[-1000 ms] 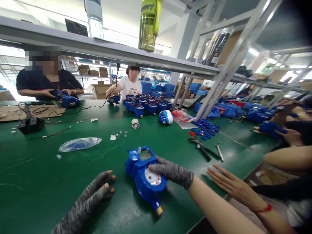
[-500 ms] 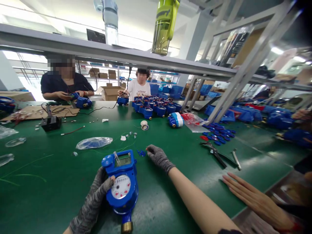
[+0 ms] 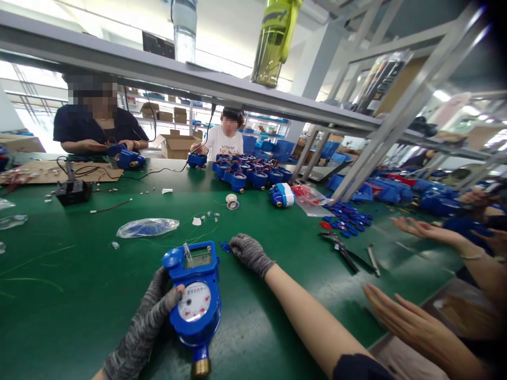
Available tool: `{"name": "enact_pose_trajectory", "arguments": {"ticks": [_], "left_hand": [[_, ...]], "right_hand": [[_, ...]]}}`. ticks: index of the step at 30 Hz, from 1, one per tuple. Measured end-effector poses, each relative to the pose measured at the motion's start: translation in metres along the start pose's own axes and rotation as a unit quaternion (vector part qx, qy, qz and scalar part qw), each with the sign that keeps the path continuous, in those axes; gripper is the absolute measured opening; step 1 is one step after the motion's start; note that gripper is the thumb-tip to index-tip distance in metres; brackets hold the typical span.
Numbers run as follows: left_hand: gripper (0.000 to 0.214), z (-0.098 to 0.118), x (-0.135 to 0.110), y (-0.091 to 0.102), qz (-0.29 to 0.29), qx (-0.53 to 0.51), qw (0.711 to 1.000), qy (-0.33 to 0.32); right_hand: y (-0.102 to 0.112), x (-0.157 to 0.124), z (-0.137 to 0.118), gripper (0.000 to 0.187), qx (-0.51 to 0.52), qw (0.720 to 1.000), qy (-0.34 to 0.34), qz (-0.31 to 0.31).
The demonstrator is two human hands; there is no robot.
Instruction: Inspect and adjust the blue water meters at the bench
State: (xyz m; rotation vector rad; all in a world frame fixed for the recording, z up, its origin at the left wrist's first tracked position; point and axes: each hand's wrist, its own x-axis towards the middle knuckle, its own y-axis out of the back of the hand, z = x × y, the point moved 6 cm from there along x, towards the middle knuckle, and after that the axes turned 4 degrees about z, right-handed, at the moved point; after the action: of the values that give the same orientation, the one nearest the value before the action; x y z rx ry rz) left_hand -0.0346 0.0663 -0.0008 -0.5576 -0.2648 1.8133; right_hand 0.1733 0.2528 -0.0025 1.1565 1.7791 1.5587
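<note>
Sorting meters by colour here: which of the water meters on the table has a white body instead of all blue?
The white-bodied meter lying alone beside the red-and-clear plastic bag, just right of the cluster of all-blue meters. It alone shows a white middle between blue ends.

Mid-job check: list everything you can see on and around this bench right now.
Blue plastic water meter with white dial: one, near edge.
Small blue parts: a few, beside right fingertips.
Clear plastic bag: one, centre-left.
Black pliers: one, right.
Blue caps: a pile, right.
Blue meters: a cluster, far centre.
Green table mat: one.
Co-worker's bare hand: one, right edge.
Left hand: grey glove, on the meter's side.
Right hand: grey glove, on the mat.
</note>
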Motion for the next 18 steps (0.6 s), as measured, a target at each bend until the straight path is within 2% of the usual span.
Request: {"name": "enact_pose_trajectory", "arguments": {"ticks": [7,12,15,18], "left_hand": [[0.085,0.000,0.005,0.004,0.030,0.037,0.999,-0.024],[0.082,0.002,0.004,-0.001,0.028,0.004,0.999,-0.033],[0.081,0.001,0.004,0.000,0.039,0.027,0.998,-0.037],[0.082,-0.001,0.006,0.004,0.062,0.040,0.997,-0.037]], "right_hand": [[0.001,0.002,-0.002,0.026,-0.022,1.000,-0.002,-0.008],[0.004,-0.005,0.015,0.028,-0.016,0.998,-0.064,-0.010],[0.005,-0.018,0.026,0.023,-0.014,0.994,-0.098,-0.035],[0.007,-0.031,0.028,0.023,-0.028,0.992,-0.119,-0.028]]}}
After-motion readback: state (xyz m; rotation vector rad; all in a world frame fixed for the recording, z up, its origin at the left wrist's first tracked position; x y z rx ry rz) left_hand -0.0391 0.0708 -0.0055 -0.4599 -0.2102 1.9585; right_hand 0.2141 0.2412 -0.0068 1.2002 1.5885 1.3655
